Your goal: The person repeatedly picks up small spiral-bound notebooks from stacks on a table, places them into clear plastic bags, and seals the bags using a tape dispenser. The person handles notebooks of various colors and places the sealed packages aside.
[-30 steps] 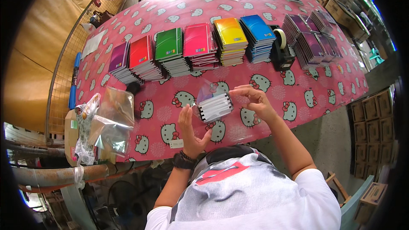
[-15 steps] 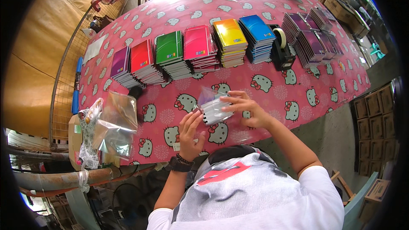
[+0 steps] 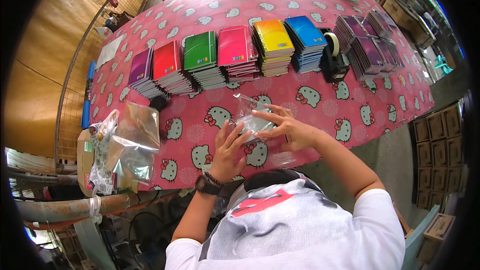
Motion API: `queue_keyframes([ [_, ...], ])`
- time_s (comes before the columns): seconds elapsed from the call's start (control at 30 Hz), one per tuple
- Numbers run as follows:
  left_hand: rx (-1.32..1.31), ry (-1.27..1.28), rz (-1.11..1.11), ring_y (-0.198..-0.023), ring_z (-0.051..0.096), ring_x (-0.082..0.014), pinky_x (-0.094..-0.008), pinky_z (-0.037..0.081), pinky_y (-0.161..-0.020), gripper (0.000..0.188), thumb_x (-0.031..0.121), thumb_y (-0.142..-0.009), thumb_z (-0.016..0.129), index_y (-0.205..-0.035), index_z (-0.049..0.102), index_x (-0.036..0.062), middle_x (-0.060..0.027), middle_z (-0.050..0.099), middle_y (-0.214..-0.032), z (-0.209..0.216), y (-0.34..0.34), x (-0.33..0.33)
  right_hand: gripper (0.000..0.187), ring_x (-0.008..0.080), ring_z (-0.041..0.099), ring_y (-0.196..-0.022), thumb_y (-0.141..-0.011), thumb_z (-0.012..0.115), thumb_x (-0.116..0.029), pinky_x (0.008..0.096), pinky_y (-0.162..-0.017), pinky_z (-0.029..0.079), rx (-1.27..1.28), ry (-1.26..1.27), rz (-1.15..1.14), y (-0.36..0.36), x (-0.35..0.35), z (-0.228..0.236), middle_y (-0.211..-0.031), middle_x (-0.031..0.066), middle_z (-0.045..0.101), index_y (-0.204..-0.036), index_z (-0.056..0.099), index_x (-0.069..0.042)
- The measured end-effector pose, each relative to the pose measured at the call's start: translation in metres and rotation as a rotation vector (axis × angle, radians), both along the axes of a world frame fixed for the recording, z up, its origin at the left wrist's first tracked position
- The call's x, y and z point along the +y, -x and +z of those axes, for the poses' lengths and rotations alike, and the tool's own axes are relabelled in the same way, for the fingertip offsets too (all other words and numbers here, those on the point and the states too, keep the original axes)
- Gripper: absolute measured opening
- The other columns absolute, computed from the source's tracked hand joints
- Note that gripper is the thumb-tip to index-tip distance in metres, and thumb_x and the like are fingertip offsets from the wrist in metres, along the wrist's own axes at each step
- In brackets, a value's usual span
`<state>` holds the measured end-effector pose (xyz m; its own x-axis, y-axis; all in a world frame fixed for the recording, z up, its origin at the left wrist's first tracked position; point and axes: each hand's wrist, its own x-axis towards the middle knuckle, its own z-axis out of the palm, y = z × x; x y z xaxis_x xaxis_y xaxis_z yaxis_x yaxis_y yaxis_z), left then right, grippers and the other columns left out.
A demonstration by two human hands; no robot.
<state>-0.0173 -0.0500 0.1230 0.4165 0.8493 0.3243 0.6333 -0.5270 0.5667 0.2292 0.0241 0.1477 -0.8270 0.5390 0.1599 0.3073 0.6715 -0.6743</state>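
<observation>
Bundle (image 3: 246, 120) at the centre of the frame now has both hands over it: I see the left hand (image 3: 226, 152), beside it a second ago, has come in over its left side to join the right hand (image 3: 296, 131), so the handling looks two-handed. Fingers (image 3: 272, 117) are spread apart on each; whether they grip, I cannot tell. The bundle looks whitish, glossy under clear film (image 3: 243, 103)

Left fingers (image 3: 233, 136) and right fingers (image 3: 272, 132) at a film-covered white bundle (image 3: 253, 123), notebook stacks (image 3: 237, 45) beyond.
</observation>
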Motion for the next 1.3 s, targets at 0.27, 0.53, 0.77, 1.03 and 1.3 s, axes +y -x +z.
queue_keyframes([
  [0.27,0.148,0.037,-0.067,-0.138,0.018,-0.0384,-0.0567,0.021,-0.108,0.08,0.004,-0.059,0.064,-0.134,0.046,0.0278,-0.0012,0.033,-0.146,0.01,-0.008,0.023,0.063,0.0375,0.021,-0.137,-0.056,0.07,-0.01,0.0537,-0.109,0.018,0.186,0.14,0.071,-0.001,0.02,-0.009,-0.147,0.0058,0.033,-0.117,0.064,-0.024],
  [0.53,0.128,-0.002,-0.072,-0.132,0.029,-0.0389,-0.0519,0.03,-0.104,0.076,0.005,-0.06,0.063,-0.131,0.049,0.0261,-0.0037,0.035,-0.144,0.012,-0.013,0.023,0.033,0.0254,0.058,-0.098,-0.081,0.065,-0.034,0.0357,-0.091,0.04,0.088,-0.195,-1.535,-0.208,0.143,-0.047,-0.098,0.0142,0.068,-0.098,0.07,-0.006],
  [0.77,0.113,-0.021,-0.091,-0.13,0.033,-0.037,-0.0505,0.031,-0.104,0.076,0.005,-0.06,0.064,-0.131,0.049,0.0267,-0.0046,0.034,-0.144,0.011,-0.011,0.026,0.035,0.0222,0.062,-0.078,-0.081,0.066,-0.036,0.0367,-0.074,0.045,-0.04,-0.138,-1.428,-0.231,0.168,-0.068,-0.079,0.0106,0.068,-0.091,0.07,-0.003],
  [1.03,0.12,-0.015,-0.077,-0.127,0.036,-0.037,-0.0499,0.031,-0.104,0.077,0.008,-0.061,0.066,-0.133,0.046,0.0273,-0.0044,0.035,-0.144,0.009,-0.008,0.022,0.023,0.006,0.042,-0.047,-0.085,0.066,-0.027,0.0216,-0.044,0.033,0.585,0.663,-1.329,-0.21,0.099,-0.092,-0.061,-0.0026,0.054,-0.085,0.066,-0.004],
  [1.3,0.23,0.01,-0.089,-0.128,0.035,-0.0371,-0.0514,0.032,-0.103,0.083,0.017,-0.057,0.076,-0.134,0.046,0.0265,-0.0048,0.03,-0.147,0.019,-0.004,0.02,0.022,0.0067,0.05,-0.056,-0.082,0.068,-0.024,0.0232,-0.049,0.037,0.063,0.617,-0.353,0.008,0.059,0.048,-0.064,-0.0007,0.057,-0.075,0.065,-0.003],
])
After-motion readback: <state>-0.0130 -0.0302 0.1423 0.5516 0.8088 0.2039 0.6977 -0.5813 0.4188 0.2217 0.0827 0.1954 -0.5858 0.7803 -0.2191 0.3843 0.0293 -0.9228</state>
